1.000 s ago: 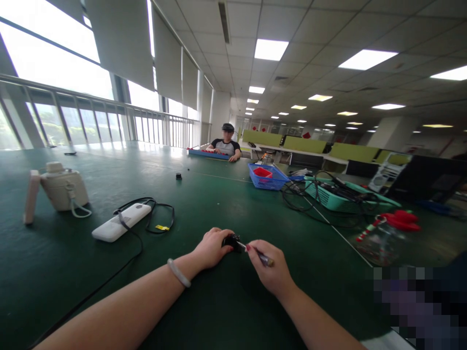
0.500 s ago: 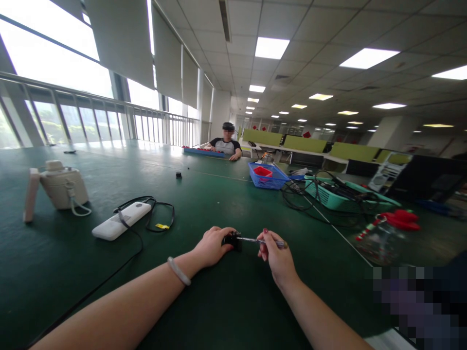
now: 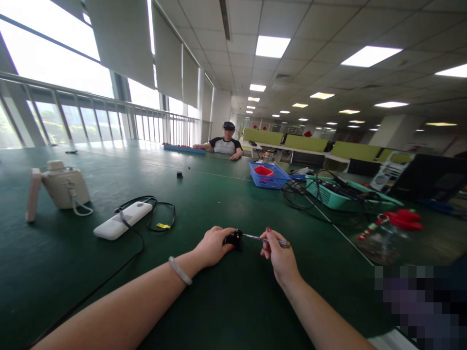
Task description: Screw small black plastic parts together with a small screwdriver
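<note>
My left hand (image 3: 212, 246) rests on the green table (image 3: 226, 301) with its fingers closed on a small black part (image 3: 234, 239). My right hand (image 3: 280, 259) pinches a thin screwdriver (image 3: 268, 239), held nearly level with its tip at the black part. A pale bracelet (image 3: 178, 270) sits on my left wrist.
A white power bank (image 3: 122, 220) with a black cable and a cream jug (image 3: 63, 188) lie to the left. A blue basket (image 3: 269, 176), a teal tray of cables (image 3: 337, 195) and a red-lidded jar (image 3: 386, 233) stand to the right. A person (image 3: 226, 142) sits at the far end.
My right hand has turned the screwdriver from a downward slant to nearly level and moved a little right. The left hand stays on the black part. The far person's blue tray has shifted left.
</note>
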The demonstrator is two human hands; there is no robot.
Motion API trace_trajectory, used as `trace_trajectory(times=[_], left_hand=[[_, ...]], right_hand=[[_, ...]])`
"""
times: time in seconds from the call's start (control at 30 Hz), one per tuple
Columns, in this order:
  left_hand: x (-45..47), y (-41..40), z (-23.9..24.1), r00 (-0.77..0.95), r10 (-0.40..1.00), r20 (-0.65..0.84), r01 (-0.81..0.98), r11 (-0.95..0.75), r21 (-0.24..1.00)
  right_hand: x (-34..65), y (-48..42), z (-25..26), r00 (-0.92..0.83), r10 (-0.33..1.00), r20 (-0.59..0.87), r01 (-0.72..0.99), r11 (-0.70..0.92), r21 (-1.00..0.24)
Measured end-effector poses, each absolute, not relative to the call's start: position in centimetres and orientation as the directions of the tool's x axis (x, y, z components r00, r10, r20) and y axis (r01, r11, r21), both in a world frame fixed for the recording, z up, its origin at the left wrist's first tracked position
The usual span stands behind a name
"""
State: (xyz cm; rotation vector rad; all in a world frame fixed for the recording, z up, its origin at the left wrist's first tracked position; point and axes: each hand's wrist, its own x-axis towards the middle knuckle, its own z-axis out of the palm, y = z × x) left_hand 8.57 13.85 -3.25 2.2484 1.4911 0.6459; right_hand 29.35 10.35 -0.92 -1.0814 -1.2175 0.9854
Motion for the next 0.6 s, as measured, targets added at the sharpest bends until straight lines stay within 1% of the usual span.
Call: trace_trajectory(times=[0.13,0.23,0.4,0.6], left_hand=[[8.5,13.9,-3.4,0.331,0.927,0.176,0.754,-0.372,0.541],[8.4,13.9,-3.5,0.325,0.928,0.185,0.75,-0.372,0.548],[8.4,13.7,-3.2,0.345,0.921,0.181,0.741,-0.386,0.55],[8.5,13.5,-2.9,0.351,0.921,0.172,0.742,-0.385,0.548]], right_hand=[[29.2,10.0,-0.4,0.106,0.975,0.195,0.014,0.194,-0.981],[29.3,10.2,-0.6,0.117,0.978,0.175,-0.003,0.177,-0.984],[29.7,11.0,-1.7,0.147,0.976,0.161,-0.077,0.174,-0.982],[29.8,11.4,-2.2,0.124,0.988,0.096,-0.178,0.117,-0.977]])
